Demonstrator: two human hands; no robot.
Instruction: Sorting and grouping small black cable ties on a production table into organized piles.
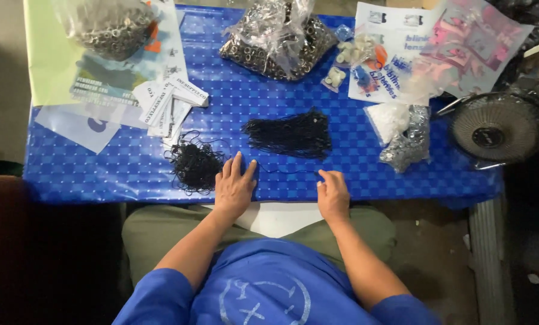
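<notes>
The left hand (234, 188) lay flat and released beside the tangled black cords (195, 164) on the blue table (365, 165) while the right hand (332, 194) pinched one thin cord (287, 170), best drawn out slowly to avoid snagging the bundle (290, 133).

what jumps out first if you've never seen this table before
The bright blue checked table cover fills the view, with two dark heaps of black cord on it: a tangled one by the left hand and a straighter bundle beyond the right hand. At the far edge sit clear bags of metal rings.
</notes>
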